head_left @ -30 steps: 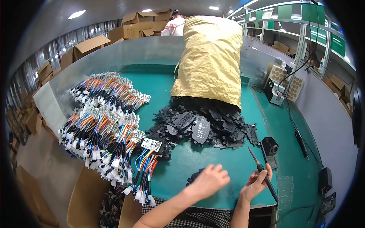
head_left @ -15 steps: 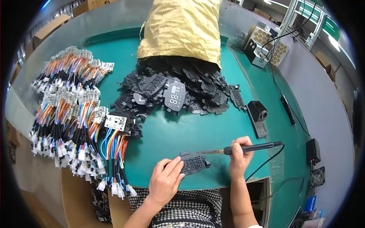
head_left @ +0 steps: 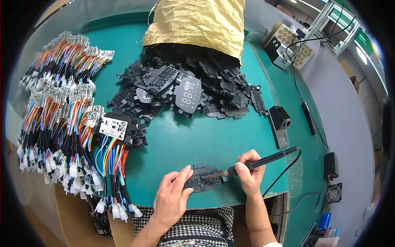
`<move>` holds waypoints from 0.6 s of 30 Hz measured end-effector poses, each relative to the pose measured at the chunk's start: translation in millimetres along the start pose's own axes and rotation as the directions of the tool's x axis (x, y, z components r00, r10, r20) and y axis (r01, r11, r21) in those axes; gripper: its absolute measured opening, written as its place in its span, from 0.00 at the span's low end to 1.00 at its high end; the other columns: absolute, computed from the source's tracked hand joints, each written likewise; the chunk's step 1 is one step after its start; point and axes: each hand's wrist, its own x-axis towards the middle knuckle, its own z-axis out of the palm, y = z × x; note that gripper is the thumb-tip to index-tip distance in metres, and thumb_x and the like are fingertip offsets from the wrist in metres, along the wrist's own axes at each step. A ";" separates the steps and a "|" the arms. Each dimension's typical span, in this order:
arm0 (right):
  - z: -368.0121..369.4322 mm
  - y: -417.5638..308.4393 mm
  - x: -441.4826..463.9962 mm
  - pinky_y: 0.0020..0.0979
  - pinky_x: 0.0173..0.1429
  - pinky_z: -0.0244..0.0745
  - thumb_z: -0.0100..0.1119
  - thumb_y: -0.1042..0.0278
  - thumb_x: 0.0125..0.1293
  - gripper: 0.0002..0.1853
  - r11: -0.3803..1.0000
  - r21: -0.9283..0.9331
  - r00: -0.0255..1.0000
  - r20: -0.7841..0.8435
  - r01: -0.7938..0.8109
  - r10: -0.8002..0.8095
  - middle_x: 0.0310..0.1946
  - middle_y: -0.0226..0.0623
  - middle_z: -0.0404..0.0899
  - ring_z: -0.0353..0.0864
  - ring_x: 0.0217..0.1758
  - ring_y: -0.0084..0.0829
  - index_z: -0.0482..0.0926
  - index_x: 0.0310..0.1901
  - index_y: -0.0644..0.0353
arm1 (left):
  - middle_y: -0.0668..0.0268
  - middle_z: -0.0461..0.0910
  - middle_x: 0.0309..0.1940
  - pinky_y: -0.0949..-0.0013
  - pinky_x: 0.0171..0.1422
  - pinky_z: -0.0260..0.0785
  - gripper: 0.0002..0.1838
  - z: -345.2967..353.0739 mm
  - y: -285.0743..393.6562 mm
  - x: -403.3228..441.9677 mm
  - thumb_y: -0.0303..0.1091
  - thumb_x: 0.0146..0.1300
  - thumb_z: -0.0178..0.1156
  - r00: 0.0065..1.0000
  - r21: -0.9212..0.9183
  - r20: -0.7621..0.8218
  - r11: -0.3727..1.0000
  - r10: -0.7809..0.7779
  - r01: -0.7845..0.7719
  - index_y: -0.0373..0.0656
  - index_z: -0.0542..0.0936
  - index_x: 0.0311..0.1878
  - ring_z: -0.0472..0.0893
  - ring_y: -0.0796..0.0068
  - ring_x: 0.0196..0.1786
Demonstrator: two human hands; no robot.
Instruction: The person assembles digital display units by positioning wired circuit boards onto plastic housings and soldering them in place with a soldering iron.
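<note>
My left hand (head_left: 169, 201) grips the left end of a black plastic display housing (head_left: 204, 184), which lies on the green table mat near its front edge. Small square cut-outs and raised pegs cover its upper face. In my right hand (head_left: 250, 177) is a soldering iron (head_left: 273, 158), held like a pen with its cord trailing off the back end. Its metal tip reaches over the right half of the housing; whether it touches the plastic I cannot tell.
A yellow woven sack (head_left: 195, 24) spills a heap of black housings (head_left: 160, 80) at the back. Circuit boards with coloured wires (head_left: 61, 127) are piled left, one white board (head_left: 113, 128) nearest. An iron stand (head_left: 279, 123) and a second iron (head_left: 308, 117) are at right.
The soldering iron has moved left and slightly down, bringing its tip from beyond the housing's upper edge onto its right half. My left hand keeps hold of the housing. The view has shifted slightly.
</note>
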 end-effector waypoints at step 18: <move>0.6 1.7 -1.9 0.18 0.24 0.53 0.61 0.72 0.52 0.09 1.000 -0.003 0.999 0.040 -0.016 0.016 0.19 0.22 0.65 0.59 0.21 0.13 0.69 0.24 0.59 | 0.62 0.80 0.45 0.66 0.54 0.65 0.33 -0.9 0.6 0.5 0.20 0.45 0.63 1.000 -0.010 -0.009 1.000 0.013 -0.013 0.37 0.67 0.59 0.72 0.63 0.48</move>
